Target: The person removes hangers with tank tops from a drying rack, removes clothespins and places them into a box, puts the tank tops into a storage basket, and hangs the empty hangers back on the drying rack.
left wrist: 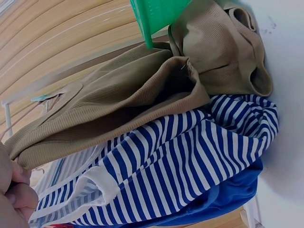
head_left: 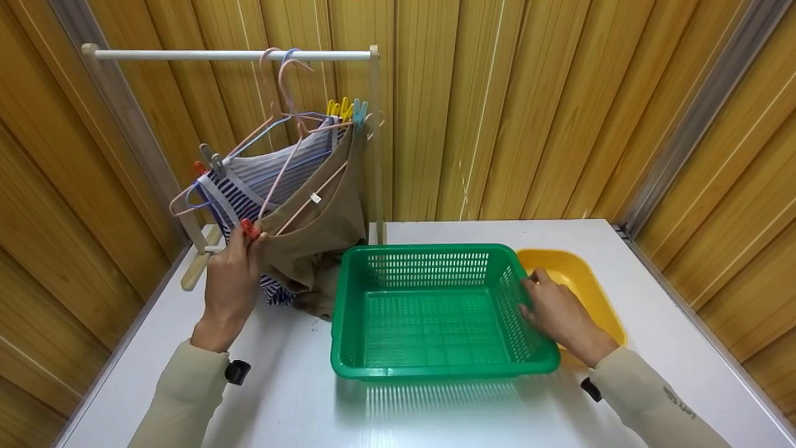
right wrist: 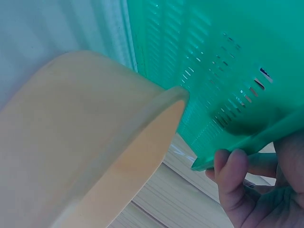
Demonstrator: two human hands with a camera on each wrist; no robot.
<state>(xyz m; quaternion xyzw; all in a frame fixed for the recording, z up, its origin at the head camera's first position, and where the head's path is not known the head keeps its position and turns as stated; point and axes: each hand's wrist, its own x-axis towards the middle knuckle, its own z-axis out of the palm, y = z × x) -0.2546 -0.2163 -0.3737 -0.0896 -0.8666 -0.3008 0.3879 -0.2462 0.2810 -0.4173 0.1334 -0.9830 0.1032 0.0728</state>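
Head view, left hand: the left hand (head_left: 233, 274) pinches the red clothespin (head_left: 250, 229) between thumb and fingers, with hardly any gap, at the near left corner of the brown ribbed garment (head_left: 333, 214).
Red clothespin: right at the left fingertips; the right hand is well apart, beyond the green basket.
Brown garment's upper edge: its long line slants from those fingers up, rightward and away to the light blue clothespin (head_left: 359, 113) at the far corner.
Right hand: the right hand (head_left: 556, 305) has its fingers curled round the right rim of the green basket (head_left: 429, 372).
Basket and basin: one of each; the yellow basin (head_left: 600, 292) sits just right of the basket, partly hidden by it.
Garments: one brown in front, one blue-and-white striped top (left wrist: 156, 166) beside it, and some plain blue cloth (left wrist: 228, 194) under the stripes.
Clothespins: two red, two yellow (head_left: 339, 108), one light blue, and grey (head_left: 211, 157), one or two.
Hangers: three hooks, two pink (head_left: 285, 84) and one blue; whether the front pink hook catches the rail, I cannot tell.
Rack: one, with a white rail (head_left: 174, 55), before the wood-patterned wall (head_left: 497, 124).
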